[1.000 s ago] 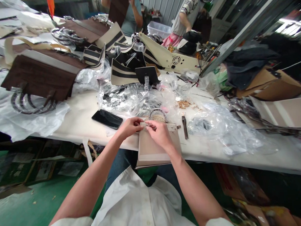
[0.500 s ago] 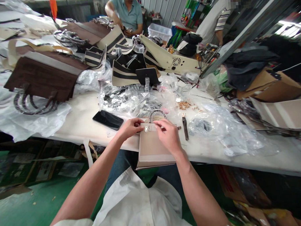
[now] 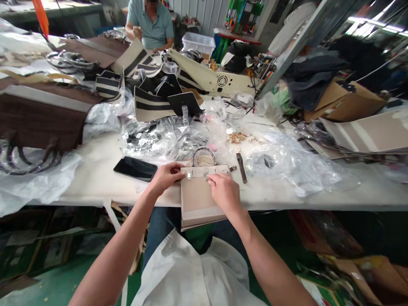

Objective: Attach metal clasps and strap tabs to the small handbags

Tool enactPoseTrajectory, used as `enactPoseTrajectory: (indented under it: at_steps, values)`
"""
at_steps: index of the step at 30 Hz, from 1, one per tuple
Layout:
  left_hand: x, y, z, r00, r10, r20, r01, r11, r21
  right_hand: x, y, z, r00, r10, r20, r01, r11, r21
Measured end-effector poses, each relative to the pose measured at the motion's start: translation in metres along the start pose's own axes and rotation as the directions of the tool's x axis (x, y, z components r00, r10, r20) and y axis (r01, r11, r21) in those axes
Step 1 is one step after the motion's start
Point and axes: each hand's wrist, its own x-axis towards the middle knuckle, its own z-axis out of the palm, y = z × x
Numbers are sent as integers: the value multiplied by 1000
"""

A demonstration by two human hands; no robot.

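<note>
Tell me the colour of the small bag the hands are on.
The bag is plain beige-taupe; the head view shows it best.

Beige handbag (image 3: 197, 200) lying flat at the white table (image 3: 97, 174) edge, left hand (image 3: 164, 176) gripping its upper left corner; right hand (image 3: 223, 192) fingertips on the metal clasp (image 3: 206, 174); black phone (image 3: 135, 168) just left, clear plastic wrap (image 3: 291, 161) right

Beige bag (image 3: 197, 200), black phone (image 3: 135, 168), cream-and-black striped panels (image 3: 149, 108).

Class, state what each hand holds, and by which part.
Left hand grips the beige bag at its top left corner; right hand touches its front strap.
</note>
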Motion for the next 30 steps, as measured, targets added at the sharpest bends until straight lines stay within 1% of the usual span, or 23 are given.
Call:
enactPoseTrajectory:
  at_steps: [5, 8, 10, 12, 14, 15, 17, 18, 20, 21, 22, 23, 24, 26, 28, 30]
  values:
    - [-1, 10, -1, 1000, -19, 14, 19, 1000, -6, 5, 1, 6, 999, 10, 47, -8, 999, -32]
    - [-3, 17, -2, 998, -60, 10, 59, 998, 33, 5, 2, 9, 999, -32, 44, 33, 999, -30]
    - [-4, 22, -3, 995, -96, 7, 96, 993, 64, 4, 4, 9, 997, -62, 39, 62, 998, 11]
    - [-6, 30, -4, 993, -121, -10, 121, 988, 94, 4, 9, 2, 995, -87, 40, 82, 988, 130]
    - [-9, 40, -5, 994, -101, -43, 107, 985, 137, 6, 22, -11, 995, -98, 30, 84, 948, 307]
    - [-10, 47, -4, 996, -59, -70, 71, 982, 176, 8, 31, -19, 996, -87, 11, 76, 918, 390]
    - [-12, 61, 2, 990, 83, -116, -47, 957, 286, 15, 53, -36, 999, -11, -45, 32, 863, 504]
    - [-13, 68, 8, 979, 164, -122, -113, 932, 345, 18, 64, -44, 996, 48, -74, 0, 841, 541]
    - [-14, 79, 28, 953, 289, -88, -224, 873, 434, 25, 84, -56, 980, 157, -123, -54, 803, 594]
    - [-14, 81, 41, 944, 327, -48, -269, 845, 463, 28, 92, -60, 974, 182, -132, -66, 792, 607]
    - [-12, 82, 55, 935, 356, 5, -313, 818, 483, 30, 98, -62, 974, 183, -131, -67, 792, 607]
    - [-10, 80, 70, 924, 379, 60, -356, 789, 500, 31, 102, -64, 981, 154, -120, -54, 804, 592]
    - [-6, 76, 85, 911, 396, 111, -394, 760, 517, 31, 104, -64, 990, 100, -100, -27, 826, 563]
    - [5, 65, 111, 896, 409, 174, -432, 707, 560, 31, 105, -63, 998, -29, -57, 53, 873, 485]
    - [18, 51, 129, 904, 387, 183, -410, 663, 626, 29, 105, -60, 990, -133, -43, 139, 905, 403]
    - [28, 39, 139, 918, 359, 168, -371, 628, 684, 29, 106, -57, 974, -226, -31, 224, 920, 322]
